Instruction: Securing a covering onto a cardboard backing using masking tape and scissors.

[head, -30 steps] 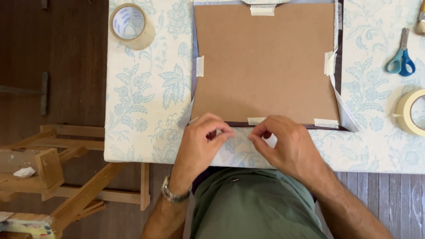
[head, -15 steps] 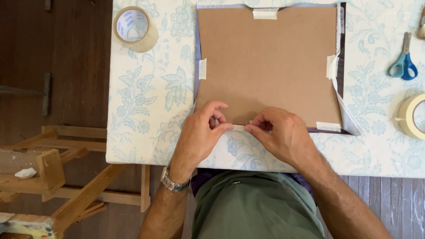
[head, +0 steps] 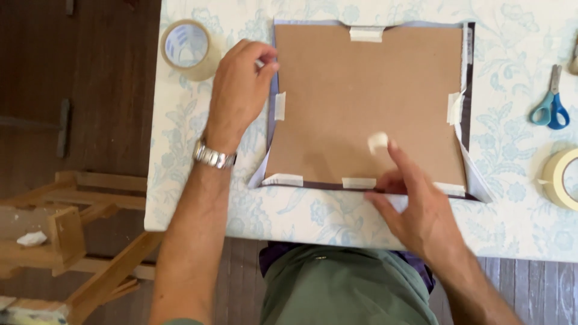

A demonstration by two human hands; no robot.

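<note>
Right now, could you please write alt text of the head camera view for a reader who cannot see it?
A brown cardboard sheet lies taped over dark paper on a floral tablecloth. The left hand touches its upper left edge; the right hand carries a tape piece on one fingertip. Two tape rolls and blue scissors lie nearby.

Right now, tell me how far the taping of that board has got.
Done: tape strips hold the board at the top, both sides and three spots along the near edge. In hand: the right hand carries a tape piece on a fingertip; the left hand rests at the far left corner. Left: the far corners show no tape, and the paper flap at the near right corner stands loose.
</note>
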